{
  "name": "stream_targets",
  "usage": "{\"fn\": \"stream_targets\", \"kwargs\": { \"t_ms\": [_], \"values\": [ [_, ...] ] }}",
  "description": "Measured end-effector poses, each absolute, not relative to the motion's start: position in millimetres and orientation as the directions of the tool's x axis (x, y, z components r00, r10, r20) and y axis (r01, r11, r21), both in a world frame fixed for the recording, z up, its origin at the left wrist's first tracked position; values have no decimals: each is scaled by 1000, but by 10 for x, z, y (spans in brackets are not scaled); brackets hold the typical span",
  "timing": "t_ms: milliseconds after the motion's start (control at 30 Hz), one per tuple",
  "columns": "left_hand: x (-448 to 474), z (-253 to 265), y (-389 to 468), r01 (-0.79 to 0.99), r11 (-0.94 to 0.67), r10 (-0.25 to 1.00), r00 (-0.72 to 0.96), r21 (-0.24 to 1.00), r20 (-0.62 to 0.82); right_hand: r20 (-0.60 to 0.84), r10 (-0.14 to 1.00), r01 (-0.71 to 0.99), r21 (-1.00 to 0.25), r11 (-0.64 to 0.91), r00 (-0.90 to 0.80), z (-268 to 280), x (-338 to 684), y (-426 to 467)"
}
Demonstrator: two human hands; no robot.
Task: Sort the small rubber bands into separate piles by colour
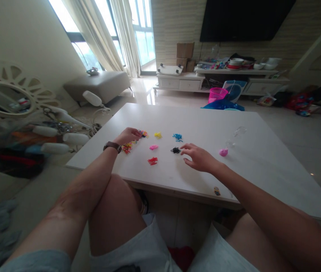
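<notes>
At the left of the white table (205,124), my left hand (129,135) has its fingers curled together at the mixed pile of tiny coloured pieces (144,133). What it holds, if anything, is too small to make out. A second mixed heap (126,148) lies below that hand. Just right of the black pile (175,150), my right hand (197,156) hovers with its fingers apart and nothing visible in them. Single-colour piles lie between the hands: yellow (158,135), pink (154,147), red (152,161) and blue (177,137).
A pink lump-like object (223,152) sits right of my right hand, near a clear plastic item (239,130). A small cartoon figure piece (216,191) lies by the near edge. Beyond the table stands a pink basket (217,94). White lamp shades (55,148) stick out at the left.
</notes>
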State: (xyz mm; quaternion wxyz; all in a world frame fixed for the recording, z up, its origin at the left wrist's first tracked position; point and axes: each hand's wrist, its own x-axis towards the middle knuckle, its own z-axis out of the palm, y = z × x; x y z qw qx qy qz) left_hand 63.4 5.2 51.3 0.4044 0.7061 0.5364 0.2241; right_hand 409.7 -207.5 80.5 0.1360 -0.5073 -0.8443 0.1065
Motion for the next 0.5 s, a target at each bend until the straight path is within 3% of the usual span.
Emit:
{"fn": "stream_targets", "kwargs": {
  "t_ms": [67,300,500],
  "values": [
    [477,528,37,579,-88,957,275,810,-92,49,895,841,-324,434,-443,825,4139,-2077],
    [68,385,50,701,-67,973,204,710,-110,-407,839,922,-290,256,-361,741,4265,-2139],
    [13,271,59,767,-73,959,230,638,-167,-453,804,918,-270,289,-386,606,4285,-2154]
  ]
}}
